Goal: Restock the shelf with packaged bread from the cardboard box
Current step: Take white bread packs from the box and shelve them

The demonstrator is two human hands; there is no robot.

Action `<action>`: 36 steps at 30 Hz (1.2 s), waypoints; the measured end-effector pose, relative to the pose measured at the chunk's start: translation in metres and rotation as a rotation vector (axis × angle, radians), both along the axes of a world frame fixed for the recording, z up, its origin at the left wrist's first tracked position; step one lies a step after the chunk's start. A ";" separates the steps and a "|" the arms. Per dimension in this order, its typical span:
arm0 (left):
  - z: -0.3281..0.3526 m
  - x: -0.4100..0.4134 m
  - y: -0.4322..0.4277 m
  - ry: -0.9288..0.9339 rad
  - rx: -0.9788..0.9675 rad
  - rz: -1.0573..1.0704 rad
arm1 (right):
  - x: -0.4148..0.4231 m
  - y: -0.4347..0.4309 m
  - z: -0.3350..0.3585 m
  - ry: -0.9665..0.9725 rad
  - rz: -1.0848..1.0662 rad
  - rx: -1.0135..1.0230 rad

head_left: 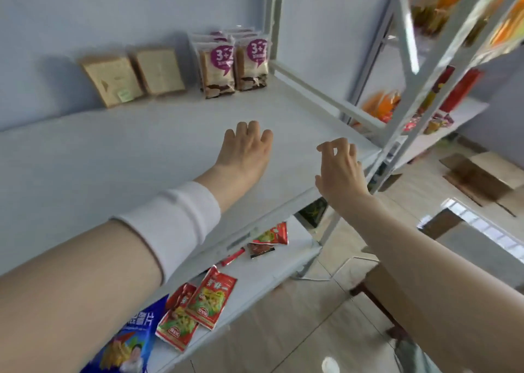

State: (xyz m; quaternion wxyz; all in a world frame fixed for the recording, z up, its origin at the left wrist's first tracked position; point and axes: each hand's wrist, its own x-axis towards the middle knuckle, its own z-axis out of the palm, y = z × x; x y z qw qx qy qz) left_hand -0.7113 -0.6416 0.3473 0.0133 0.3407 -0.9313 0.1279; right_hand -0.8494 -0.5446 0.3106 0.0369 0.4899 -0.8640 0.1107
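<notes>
On the white shelf board [141, 151], two plain bread packs [113, 79] [160, 70] lean against the back wall. To their right stand rows of bread packs with purple "3+2" labels [218, 69] [252, 63], near the shelf's right post. My left hand [246, 148] hovers over the middle of the shelf, fingers bent loosely downward, holding nothing. My right hand [338, 165] hangs above the shelf's front right edge with loosely curled fingers, also empty. A cardboard box [482, 174] lies open on the floor at the right.
A lower shelf [255, 270] carries red snack packets [209, 300] and a blue bag [127, 344]. A second white rack [425, 60] with orange and red packages stands to the right. Another brown box [391, 287] sits on the tiled floor beneath my right arm.
</notes>
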 end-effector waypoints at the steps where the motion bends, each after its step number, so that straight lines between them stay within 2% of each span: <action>1: -0.001 -0.025 0.022 -0.011 0.001 -0.050 | -0.018 0.029 0.000 0.003 -0.039 0.007; 5: -0.026 -0.136 0.125 -0.047 0.043 -0.244 | -0.095 0.156 -0.020 0.004 -0.218 0.071; 10: -0.106 -0.252 0.259 -0.183 0.160 -0.442 | -0.171 0.323 -0.091 -0.139 -0.537 0.212; 15: -0.197 -0.335 0.333 -0.304 0.287 -0.549 | -0.231 0.409 -0.166 -0.282 -0.751 0.310; 21: -0.312 -0.435 0.352 -0.449 0.434 -0.609 | -0.309 0.427 -0.267 -0.474 -0.854 0.378; 25: -0.404 -0.501 0.342 -0.506 0.668 -0.448 | -0.356 0.417 -0.356 -0.675 -0.939 0.372; 29: -0.493 -0.562 0.329 -0.533 0.746 -0.371 | -0.400 0.402 -0.452 -0.944 -1.168 0.264; 32: -0.541 -0.597 0.324 -0.531 0.733 -0.536 | -0.423 0.395 -0.504 -1.132 -1.467 0.132; 36: -0.585 -0.623 0.310 -0.751 0.488 -0.891 | -0.436 0.383 -0.549 -1.137 -1.628 0.072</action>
